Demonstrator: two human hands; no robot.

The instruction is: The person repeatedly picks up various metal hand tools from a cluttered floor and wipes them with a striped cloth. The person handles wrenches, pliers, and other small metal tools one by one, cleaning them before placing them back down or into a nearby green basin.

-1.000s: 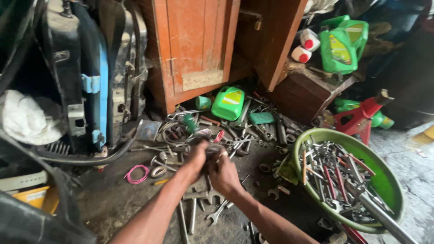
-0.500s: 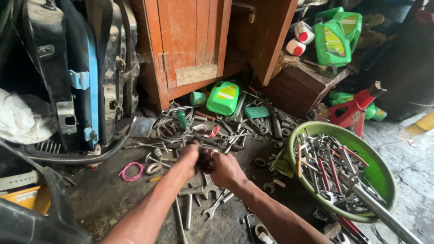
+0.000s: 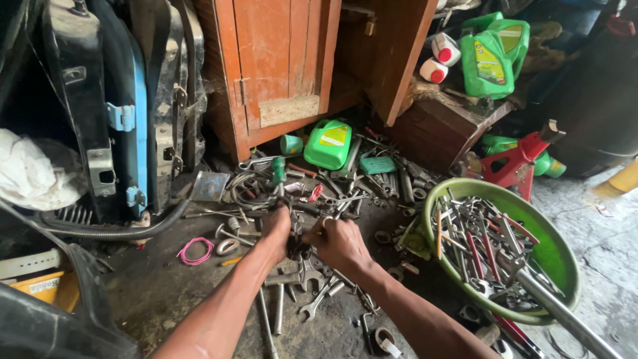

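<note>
Head view, the only one. Our left hand point(image 3: 278, 229) and right hand point(image 3: 340, 240) meet at frame centre, both closed around a small dark metal part point(image 3: 297, 247) pinched between them; left fingers curled tight on it, right fingers wrapped from the 3 o'clock side. What kind of part it is we cannot tell, too dark and half covered.

It sits just above the loose wrenches point(image 3: 312, 292) spread on the grimy floor point(image 3: 166, 292) at 6 o'clock. A screwdriver with a green handle point(image 3: 278, 171) stands up at 12 o'clock of the hands. A green jug lying down point(image 3: 328, 143) is further at 12, under the orange wooden cabinet point(image 3: 279, 66). At 3 o'clock a green basin point(image 3: 561, 256) is full of spanners, with a steel pipe point(image 3: 565, 316) leaning out of it. Red jack stand point(image 3: 518, 166) at 2 o'clock. Pink ring point(image 3: 194, 251) at 9 o'clock, black hose point(image 3: 113, 231) beyond it.

Risks, as we judge them: the part looks oily, so it could slip from the grip and get lost in the scrap pile below. Knuckles are close to sharp tool ends, so a sudden release could scrape them. The right forearm passes near the basin rim; a bump could tip spanners out.
</note>
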